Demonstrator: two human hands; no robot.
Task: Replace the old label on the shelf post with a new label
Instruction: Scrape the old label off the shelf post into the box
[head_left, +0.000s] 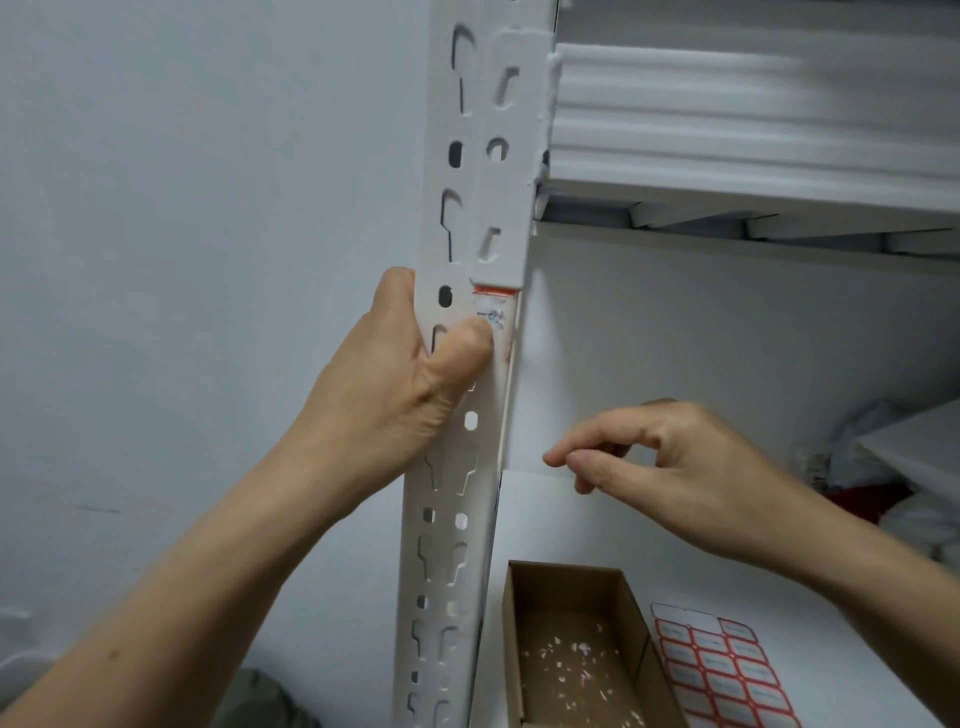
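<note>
The left hand (400, 384) grips the white shelf post (457, 364), thumb pressed on the torn, red-edged old label (496, 317), whose blue writing is unreadable. The right hand (670, 467) hovers empty, fingers loosely curled, above one cardboard box (576, 644) of paper scraps and one sheet of red-bordered labels (722, 675), text too small to read.

Writing on the old label (493, 317) is too smeared to read.

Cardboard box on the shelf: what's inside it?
The cardboard box holds small white paper scraps scattered on its floor. Its near end is cut off by the frame edge, so anything there stays unseen.
</note>
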